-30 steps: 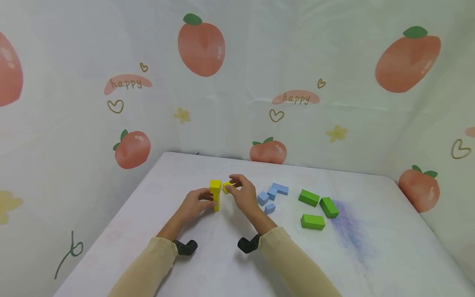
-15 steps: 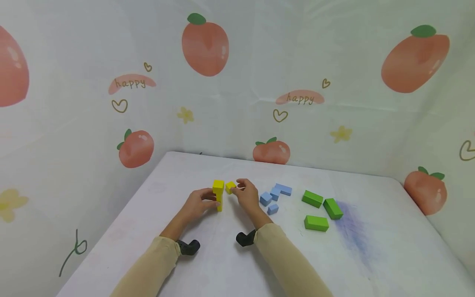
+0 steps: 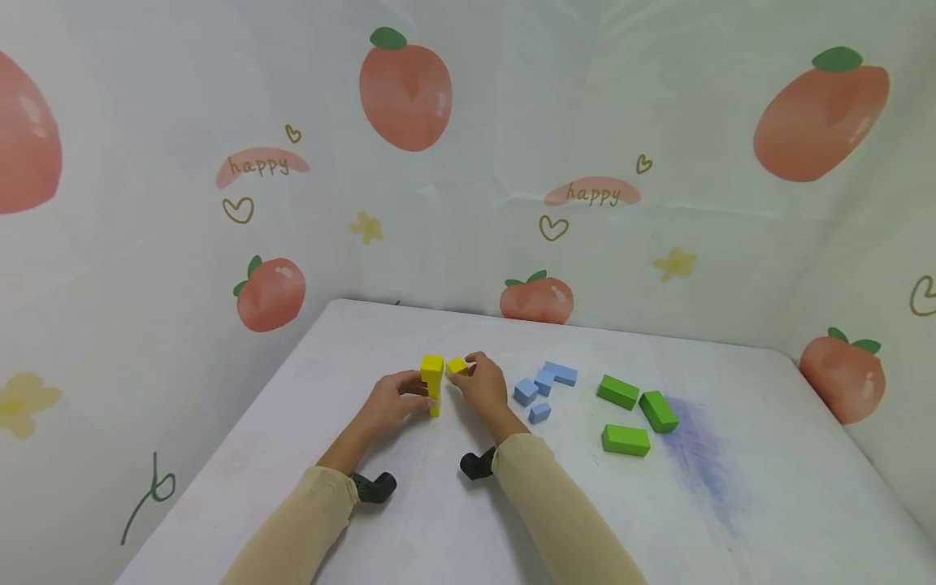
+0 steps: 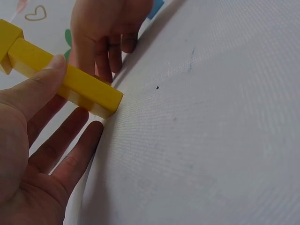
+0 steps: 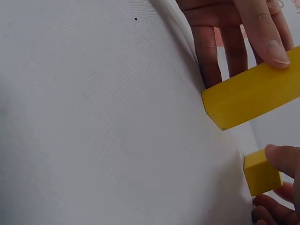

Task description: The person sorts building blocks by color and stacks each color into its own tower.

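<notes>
My left hand pinches a long yellow block with its thumb on the near side and fingers behind. The block stands upright on the white table, and a yellow cube sits on its top end. Just right of and slightly behind this stack, my right hand holds a second yellow cube low at the table surface. In the right wrist view its thumb lies on the cube and other fingers are partly visible behind. A gap separates the second cube from the upright block.
Several light blue blocks lie right of my right hand. Farther right are three green blocks, next to a purple-blue smudge on the white table. A printed cloth backdrop rises behind and at both sides.
The head view has shifted slightly, moving everything a little to the right. My right fingers have lowered and drawn in at the second cube, and the right wrist has turned inward. The left hand keeps its grip.
</notes>
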Available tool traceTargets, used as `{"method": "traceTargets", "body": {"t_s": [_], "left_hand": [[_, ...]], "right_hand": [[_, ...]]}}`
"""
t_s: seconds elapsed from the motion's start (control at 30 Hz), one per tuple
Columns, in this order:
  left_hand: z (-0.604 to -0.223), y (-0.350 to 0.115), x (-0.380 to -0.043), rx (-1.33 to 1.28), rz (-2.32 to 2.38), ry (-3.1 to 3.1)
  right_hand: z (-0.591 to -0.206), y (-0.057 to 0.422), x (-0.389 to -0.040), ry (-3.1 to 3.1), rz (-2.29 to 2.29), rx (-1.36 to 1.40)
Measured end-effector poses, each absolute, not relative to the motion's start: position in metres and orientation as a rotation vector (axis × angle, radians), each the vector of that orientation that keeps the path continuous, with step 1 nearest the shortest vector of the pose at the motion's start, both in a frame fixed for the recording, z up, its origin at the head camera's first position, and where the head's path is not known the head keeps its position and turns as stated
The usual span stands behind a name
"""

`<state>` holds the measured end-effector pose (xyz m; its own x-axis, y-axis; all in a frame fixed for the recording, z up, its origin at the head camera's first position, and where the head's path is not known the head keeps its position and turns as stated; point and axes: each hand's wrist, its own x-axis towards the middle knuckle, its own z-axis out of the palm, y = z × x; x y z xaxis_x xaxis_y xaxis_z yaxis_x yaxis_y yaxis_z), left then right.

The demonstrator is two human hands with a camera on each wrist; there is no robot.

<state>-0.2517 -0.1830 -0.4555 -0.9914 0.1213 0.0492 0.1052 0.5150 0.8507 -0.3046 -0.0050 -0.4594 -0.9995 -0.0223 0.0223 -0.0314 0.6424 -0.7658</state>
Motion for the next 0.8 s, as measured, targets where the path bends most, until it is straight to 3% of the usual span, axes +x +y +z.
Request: {"method": "traceTargets", "body": {"t_s": [0.8], "left_hand": [[-0.456, -0.180, -0.249, 0.160, 1.610, 2.717]], "right_hand": [[-0.436, 0.017, -0.290, -2.721, 1.481, 0.155]]}}
